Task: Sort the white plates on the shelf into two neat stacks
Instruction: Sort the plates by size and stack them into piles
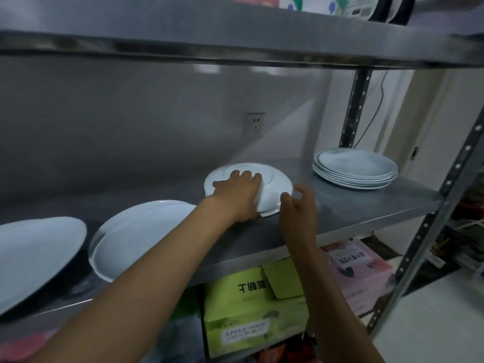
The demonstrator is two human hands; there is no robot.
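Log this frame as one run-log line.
left hand: flat on upside-down plate | right hand: open at its rim | neat stack: right end of shelf | loose plates: left

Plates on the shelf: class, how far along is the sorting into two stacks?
Done: one neat stack stands at the shelf's right end. In hand: the left hand grips an upturned plate mid-shelf; the right hand is open beside its rim. Left: two loose plates, one and another at far left, and no second stack is visible.
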